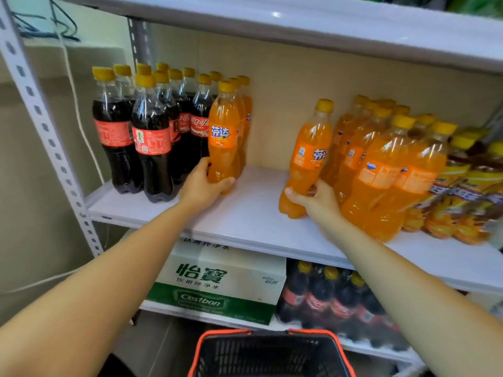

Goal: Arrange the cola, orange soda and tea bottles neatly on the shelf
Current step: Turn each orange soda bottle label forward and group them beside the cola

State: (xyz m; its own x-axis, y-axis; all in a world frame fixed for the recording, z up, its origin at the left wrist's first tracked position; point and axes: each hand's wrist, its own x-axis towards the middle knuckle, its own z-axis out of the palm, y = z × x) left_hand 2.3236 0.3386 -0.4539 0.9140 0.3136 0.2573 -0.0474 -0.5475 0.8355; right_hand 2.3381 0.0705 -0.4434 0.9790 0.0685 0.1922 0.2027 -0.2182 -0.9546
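left hand (200,186) grips an orange soda bottle (223,137) beside the cola bottles (147,137); right hand (317,200) grips a tilted orange soda (309,159)

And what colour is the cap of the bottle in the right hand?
Yellow. The cap tops the orange soda bottle the right hand grips; head view.

Both arms are bare as far as the view shows: the left forearm (89,289) and right forearm (408,289) are uncovered. The left hand (200,186) and right hand (317,202) are bare too, with thumbnails trimmed short.
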